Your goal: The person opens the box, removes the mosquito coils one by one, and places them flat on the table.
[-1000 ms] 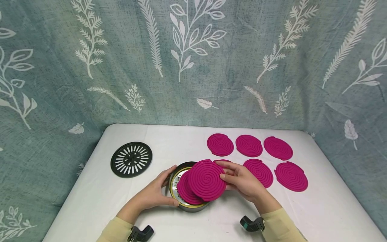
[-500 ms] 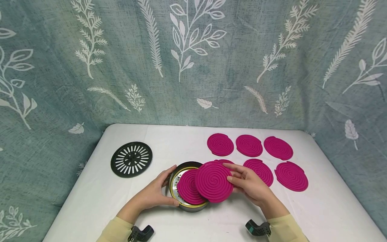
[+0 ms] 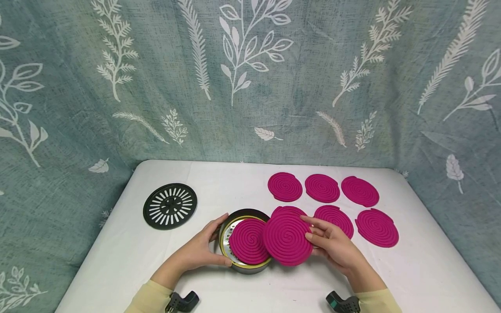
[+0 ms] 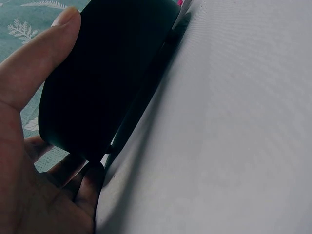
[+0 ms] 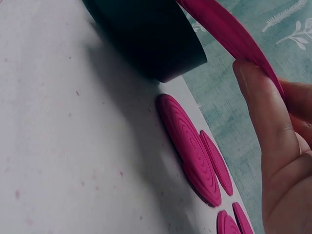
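Note:
My left hand (image 3: 205,245) grips the left side of a round black mosquito coil tin (image 3: 247,270), thumb at the front and fingers behind. The tin's dark side wall (image 4: 107,63) fills much of the left wrist view. One magenta mosquito coil (image 3: 247,241) lies inside it over a silvery perforated plate. Between thumb and fingers, my right hand (image 3: 336,245) pinches a second magenta mosquito coil (image 3: 287,239) by its right edge. That coil is raised off the table beside the tin, overlapping the tin's right rim in the head view.
Several magenta coils lie flat in two rows at the right back, such as the far-right coil (image 3: 377,228); the held one partly hides one. A black slotted lid (image 3: 170,206) lies at the left. A patterned curtain (image 3: 250,130) hangs behind the white table (image 3: 129,256).
My right hand has moved right and slightly toward me with the mosquito coil, uncovering more of the coil in the tin. My left hand and the tin have stayed in place.

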`<state>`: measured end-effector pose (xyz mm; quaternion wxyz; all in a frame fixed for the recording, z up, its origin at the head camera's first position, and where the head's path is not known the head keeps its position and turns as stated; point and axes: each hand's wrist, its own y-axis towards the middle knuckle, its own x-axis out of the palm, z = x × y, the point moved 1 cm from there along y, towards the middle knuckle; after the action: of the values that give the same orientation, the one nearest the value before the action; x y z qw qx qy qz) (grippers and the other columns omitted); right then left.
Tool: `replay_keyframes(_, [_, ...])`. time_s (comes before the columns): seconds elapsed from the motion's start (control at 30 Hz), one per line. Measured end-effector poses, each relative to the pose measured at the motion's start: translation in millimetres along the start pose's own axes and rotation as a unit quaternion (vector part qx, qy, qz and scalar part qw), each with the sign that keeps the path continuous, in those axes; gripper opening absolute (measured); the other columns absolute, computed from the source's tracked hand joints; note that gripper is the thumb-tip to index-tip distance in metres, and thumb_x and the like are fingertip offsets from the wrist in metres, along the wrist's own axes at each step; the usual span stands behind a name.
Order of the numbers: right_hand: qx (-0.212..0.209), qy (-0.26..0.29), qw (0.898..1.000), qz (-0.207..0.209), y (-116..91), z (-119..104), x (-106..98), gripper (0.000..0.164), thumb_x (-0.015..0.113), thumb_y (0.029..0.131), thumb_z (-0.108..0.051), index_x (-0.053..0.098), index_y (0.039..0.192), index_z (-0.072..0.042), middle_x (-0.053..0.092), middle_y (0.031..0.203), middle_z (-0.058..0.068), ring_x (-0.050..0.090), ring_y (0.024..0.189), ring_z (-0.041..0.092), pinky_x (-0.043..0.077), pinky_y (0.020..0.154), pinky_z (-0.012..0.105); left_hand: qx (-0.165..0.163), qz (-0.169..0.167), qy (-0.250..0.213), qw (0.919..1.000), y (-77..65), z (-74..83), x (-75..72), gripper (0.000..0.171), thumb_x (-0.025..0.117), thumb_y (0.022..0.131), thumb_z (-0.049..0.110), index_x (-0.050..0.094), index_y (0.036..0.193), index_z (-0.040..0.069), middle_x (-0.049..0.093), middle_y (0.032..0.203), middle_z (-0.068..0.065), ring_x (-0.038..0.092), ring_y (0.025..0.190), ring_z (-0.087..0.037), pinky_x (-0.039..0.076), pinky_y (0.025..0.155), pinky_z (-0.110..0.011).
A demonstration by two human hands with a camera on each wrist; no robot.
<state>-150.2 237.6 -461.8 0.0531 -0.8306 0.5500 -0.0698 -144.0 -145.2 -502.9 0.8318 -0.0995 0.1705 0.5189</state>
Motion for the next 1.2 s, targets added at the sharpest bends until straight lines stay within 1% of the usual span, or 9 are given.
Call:
replay_keyframes(0.07, [-0.005,0.009,1.0,-0.001,-3,1,-3,0.06,0.065,0.096,-0.011,0.039,0.149,-0.002,0.065,0.108,0.015,0.066,0.077,0.013,0.062,0.067,0.032,-0.001,0.001,0.002,1.0,0.0,0.3,0.2,0.123,0.094,0.06,0.043,0.023,0.159,0.022,0.027,0.158,0.003,0.029,0.143,-0.015,0.03,0.116,-0.034])
replay_keyframes(0.27, [-0.029,0.037,0.999,-0.008,-13,4,-11,0.06,0.061,0.098,-0.006,0.032,0.15,0.004,0.067,0.112,0.015,0.069,0.085,0.016,0.062,0.07,0.032,-0.002,-0.003,0.001,1.0,-0.9,1.6,0.3,0.123,0.094,0.062,0.041,0.022,0.159,0.02,0.026,0.159,0.002,0.029,0.143,-0.017,0.03,0.116,-0.035])
replay_keyframes(0.47, [-0.038,0.042,0.998,-0.003,-17,6,-18,0.059,0.059,0.099,-0.004,0.032,0.15,0.005,0.068,0.113,0.014,0.07,0.086,0.017,0.062,0.071,0.032,-0.001,-0.003,0.002,1.0,-1.2,2.5,-0.5,0.123,0.094,0.062,0.041,0.022,0.159,0.021,0.025,0.159,0.003,0.029,0.143,-0.016,0.03,0.116,-0.034])
replay_keyframes(0.57, [-0.036,0.038,0.999,0.003,-20,8,-21,0.059,0.059,0.099,-0.004,0.031,0.151,0.004,0.068,0.114,0.014,0.07,0.085,0.016,0.062,0.069,0.031,0.0,-0.003,0.004,1.0,-0.9,1.5,-0.3,0.123,0.094,0.062,0.041,0.022,0.159,0.021,0.025,0.159,0.003,0.029,0.143,-0.017,0.03,0.116,-0.034])
replay_keyframes(0.67, [-0.025,0.035,0.999,0.015,-24,11,-23,0.06,0.06,0.098,-0.005,0.032,0.151,0.002,0.068,0.112,0.013,0.07,0.081,0.015,0.062,0.067,0.029,-0.001,-0.003,0.003,1.0,-0.7,0.1,0.3,0.123,0.094,0.062,0.041,0.021,0.159,0.022,0.025,0.159,0.003,0.029,0.143,-0.016,0.03,0.116,-0.034])
replay_keyframes(0.77, [-0.005,0.046,0.999,0.028,-28,15,-25,0.061,0.061,0.097,-0.006,0.033,0.151,0.0,0.068,0.111,0.013,0.07,0.081,0.015,0.062,0.067,0.03,0.001,-0.002,0.005,1.0,-0.4,-1.0,0.7,0.122,0.094,0.062,0.042,0.022,0.159,0.022,0.026,0.159,0.003,0.029,0.143,-0.017,0.03,0.116,-0.034])
replay_keyframes(0.87, [0.008,0.062,0.998,0.025,-31,19,-25,0.063,0.061,0.097,-0.006,0.03,0.152,0.001,0.068,0.114,0.013,0.07,0.084,0.016,0.062,0.069,0.03,0.001,-0.003,0.004,1.0,-0.3,-2.1,1.1,0.122,0.094,0.062,0.041,0.022,0.159,0.023,0.026,0.159,0.004,0.029,0.143,-0.017,0.03,0.116,-0.034])
replay_keyframes(1.0, [0.002,0.067,0.998,0.009,-35,23,-28,0.063,0.06,0.098,-0.005,0.028,0.153,0.002,0.068,0.112,0.011,0.069,0.082,0.015,0.062,0.069,0.029,0.0,-0.004,0.0,1.0,-0.4,-3.1,1.3,0.121,0.094,0.063,0.041,0.022,0.159,0.024,0.026,0.159,0.005,0.029,0.143,-0.017,0.029,0.116,-0.034])
replay_keyframes(1.2, [-0.013,0.076,0.997,0.003,-38,25,-37,0.056,0.057,0.099,-0.002,0.035,0.151,-0.003,0.068,0.109,0.009,0.069,0.084,0.015,0.061,0.071,0.029,0.001,-0.002,0.0,1.0,-0.2,-2.9,1.0,0.121,0.094,0.062,0.041,0.022,0.159,0.025,0.026,0.159,0.004,0.029,0.143,-0.017,0.029,0.116,-0.034])
